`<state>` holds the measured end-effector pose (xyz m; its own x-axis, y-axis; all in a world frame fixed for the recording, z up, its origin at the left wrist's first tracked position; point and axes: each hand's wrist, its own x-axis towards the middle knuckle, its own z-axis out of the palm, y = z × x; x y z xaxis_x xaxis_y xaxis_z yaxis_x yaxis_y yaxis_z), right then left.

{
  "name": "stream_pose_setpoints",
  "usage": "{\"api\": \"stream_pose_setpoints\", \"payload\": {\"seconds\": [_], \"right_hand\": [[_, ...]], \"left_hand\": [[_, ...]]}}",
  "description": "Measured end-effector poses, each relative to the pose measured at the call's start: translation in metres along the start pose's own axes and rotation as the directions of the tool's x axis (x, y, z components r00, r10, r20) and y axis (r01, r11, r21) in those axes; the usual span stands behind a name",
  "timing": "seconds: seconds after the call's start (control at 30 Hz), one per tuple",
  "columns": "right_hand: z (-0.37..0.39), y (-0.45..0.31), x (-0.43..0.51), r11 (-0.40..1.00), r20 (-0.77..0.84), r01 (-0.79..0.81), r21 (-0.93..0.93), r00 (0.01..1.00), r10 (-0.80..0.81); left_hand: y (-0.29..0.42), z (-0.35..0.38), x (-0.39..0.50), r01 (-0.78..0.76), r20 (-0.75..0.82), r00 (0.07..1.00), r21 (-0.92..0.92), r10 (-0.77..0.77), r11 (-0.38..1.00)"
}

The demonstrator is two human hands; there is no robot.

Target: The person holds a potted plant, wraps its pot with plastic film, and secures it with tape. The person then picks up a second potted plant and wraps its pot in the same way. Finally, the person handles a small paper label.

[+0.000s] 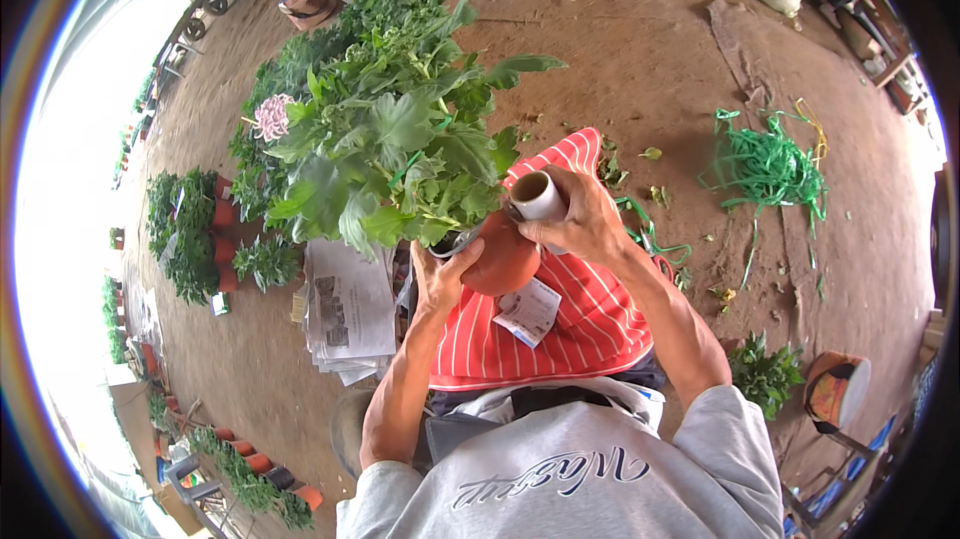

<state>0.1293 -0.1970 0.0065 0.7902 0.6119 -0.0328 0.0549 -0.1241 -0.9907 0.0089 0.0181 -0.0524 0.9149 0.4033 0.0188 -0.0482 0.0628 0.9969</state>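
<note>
My left hand (444, 272) grips the rim of a terracotta-coloured plant pot (501, 257), which is tilted over my lap. From the pot leans a leafy chrysanthemum plant (405, 141), with green ties (406, 169) around its stems. My right hand (581, 218) is closed around a white roll (541, 203) with a brown cardboard core, held close against the pot's side. Whether any strip runs from the roll to the pot is hidden. A red-and-white striped cloth (585, 314) covers my lap. Below the pot lies a printed paper slip (529, 314).
Stacked newspapers (352, 299) lie at my left. Beyond them are potted plants (184, 231) and a pink bloom (272, 117). A tangle of green plastic strips (776, 164) lies on the dirt floor (637, 51) at right. Near my right elbow are a small plant (766, 374) and a stool (836, 389).
</note>
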Motion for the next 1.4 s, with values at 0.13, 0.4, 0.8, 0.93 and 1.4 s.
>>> {"api": "stream_pose_setpoints", "payload": {"seconds": [0.13, 0.4, 0.8, 0.93, 1.4], "right_hand": [[0.014, 0.006, -0.008, 0.970, 0.050, 0.116, -0.216, 0.993, -0.107], [0.047, 0.008, -0.042, 0.893, -0.119, 0.258, -0.370, 0.940, -0.321], [0.050, 0.015, -0.051, 0.859, 0.037, 0.368, -0.355, 0.924, -0.380], [0.033, 0.020, -0.046, 0.869, 0.185, 0.396, -0.298, 0.916, -0.355], [0.040, 0.028, -0.059, 0.912, 0.118, 0.331, -0.244, 0.943, -0.311]], "left_hand": [[-0.003, -0.001, -0.002, -0.054, 0.037, 0.998, 0.078, 0.051, 0.995], [-0.008, 0.001, -0.002, -0.051, 0.035, 0.998, -0.004, 0.051, 0.999], [-0.005, 0.002, -0.004, -0.029, 0.029, 0.999, 0.091, 0.027, 0.995], [-0.003, 0.006, -0.012, -0.044, 0.013, 0.999, 0.117, 0.042, 0.992], [-0.012, 0.024, -0.023, 0.019, -0.007, 1.000, 0.307, -0.017, 0.952]]}}
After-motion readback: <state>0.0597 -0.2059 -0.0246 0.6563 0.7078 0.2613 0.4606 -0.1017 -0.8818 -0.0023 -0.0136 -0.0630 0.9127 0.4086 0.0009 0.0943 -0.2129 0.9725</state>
